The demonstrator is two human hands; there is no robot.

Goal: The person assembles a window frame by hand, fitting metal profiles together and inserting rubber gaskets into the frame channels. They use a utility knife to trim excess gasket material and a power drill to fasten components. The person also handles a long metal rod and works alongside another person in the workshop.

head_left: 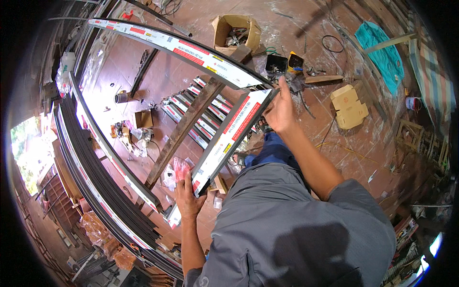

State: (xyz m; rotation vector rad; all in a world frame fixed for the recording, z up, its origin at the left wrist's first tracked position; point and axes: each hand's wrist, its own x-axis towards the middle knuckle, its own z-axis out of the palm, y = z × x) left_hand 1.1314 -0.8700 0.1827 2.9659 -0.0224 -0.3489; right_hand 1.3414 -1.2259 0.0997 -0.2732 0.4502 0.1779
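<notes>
A short black frame profile, its face covered in white and red protective film, lies across in front of me. My left hand is closed round its near end. At its far end my right hand grips the profile, thumb up and the other fingers partly hidden behind it. That far end sits at the angled end of a long filmed profile, forming a corner; whether they are joined, I cannot tell. Another long profile lies to the left, with its near end not far from my left hand.
A wooden beam runs beneath the profiles. Several short filmed profiles lie beyond it. Long dark bars are stacked at left. On the tiled floor are a cardboard box, a black container, flattened cardboard and a yellow cord.
</notes>
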